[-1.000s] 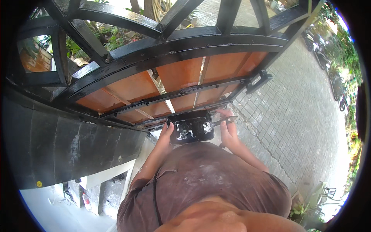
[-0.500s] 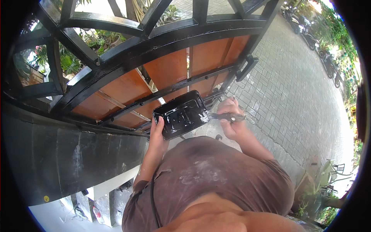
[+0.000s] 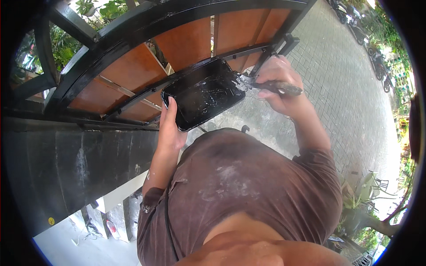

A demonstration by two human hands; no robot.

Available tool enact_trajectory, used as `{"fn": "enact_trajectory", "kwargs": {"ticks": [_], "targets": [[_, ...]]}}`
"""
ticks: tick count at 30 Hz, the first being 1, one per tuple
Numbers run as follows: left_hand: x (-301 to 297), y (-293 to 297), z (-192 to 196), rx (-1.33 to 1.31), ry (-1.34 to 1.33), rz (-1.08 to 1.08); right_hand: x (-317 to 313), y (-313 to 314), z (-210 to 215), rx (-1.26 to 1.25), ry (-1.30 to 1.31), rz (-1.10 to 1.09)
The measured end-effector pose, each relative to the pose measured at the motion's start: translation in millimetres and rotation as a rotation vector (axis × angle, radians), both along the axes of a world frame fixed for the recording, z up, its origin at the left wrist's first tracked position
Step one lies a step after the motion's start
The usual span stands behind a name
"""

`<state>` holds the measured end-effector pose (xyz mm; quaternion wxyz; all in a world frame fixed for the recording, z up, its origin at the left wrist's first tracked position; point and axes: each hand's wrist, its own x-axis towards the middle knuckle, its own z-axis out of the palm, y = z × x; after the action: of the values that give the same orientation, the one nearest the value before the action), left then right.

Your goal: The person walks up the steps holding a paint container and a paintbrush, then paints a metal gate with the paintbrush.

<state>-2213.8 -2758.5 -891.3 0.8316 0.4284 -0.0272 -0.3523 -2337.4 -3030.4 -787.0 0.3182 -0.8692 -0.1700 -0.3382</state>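
A black rectangular paint tray (image 3: 204,99) with glossy wet black paint inside is tilted in front of my body. My left hand (image 3: 169,122) is closed on its left end, thumb over the rim and the other fingers mostly hidden underneath. My right hand (image 3: 280,80) grips the dark handle of a paintbrush (image 3: 284,87). The brush's shiny, paint-smeared head lies at the tray's right edge; its tip is hard to make out there. Just beyond the tray stands a gate with a black metal frame (image 3: 133,33) and orange-brown panels (image 3: 184,42).
A black wall (image 3: 102,164) runs along my left side, with a white ledge below it. Grey paving (image 3: 330,88) stretches away on the right, with parked motorcycles (image 3: 375,66) along its far side. Plants (image 3: 62,48) show through the gate, and a green chair (image 3: 368,184) stands at the lower right.
Both hands have moved up and away from my body, carrying the tray and paintbrush toward the gate. The brush still meets the tray's right edge. The view has shifted slightly.
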Motion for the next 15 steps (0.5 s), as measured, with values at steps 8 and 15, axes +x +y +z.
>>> {"fn": "enact_trajectory", "kwargs": {"ticks": [8,15], "targets": [[-10,-1,22,0.035,-0.061,0.012,10,12,29,-0.359,0.041,-0.010],[-8,3,18,-0.087,-0.010,0.021,20,26,45,-0.507,0.067,0.027]]}}
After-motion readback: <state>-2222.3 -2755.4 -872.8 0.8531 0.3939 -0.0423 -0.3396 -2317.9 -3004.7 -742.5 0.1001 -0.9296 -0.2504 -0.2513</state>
